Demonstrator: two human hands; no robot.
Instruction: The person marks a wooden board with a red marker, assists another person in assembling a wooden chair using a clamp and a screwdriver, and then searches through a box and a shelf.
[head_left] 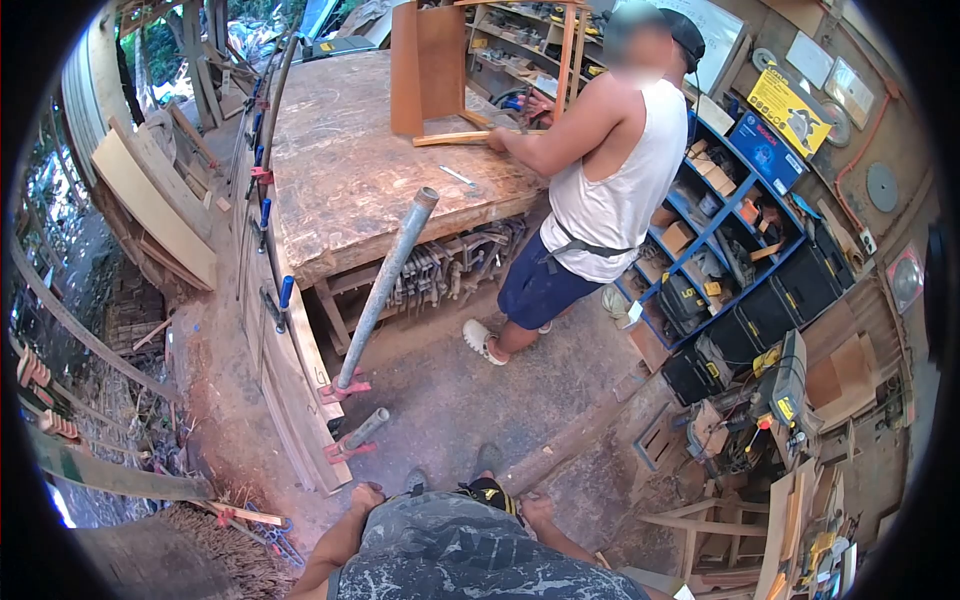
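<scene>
My left hand [368,497] is beside my waist at the bottom, its fingers loosely curled and nothing visible in it. On the other side of my body, my right hand [537,508] is also loosely curled, with no object showing. Just ahead of my left hand, a short metal pipe [368,430] and a long one [388,285] rise from red clamp fittings [345,388] on long wooden boards [290,425]. My shoes [487,458] show on the floor between my hands.
A co-worker [615,170] stands at the large wooden workbench [340,160], touching a wooden frame piece [450,138] near a brown panel [428,70]. Clamps [430,280] hang under the bench. Blue shelving [690,262] stands at right; a wood-and-tool pile [740,520] lies lower right.
</scene>
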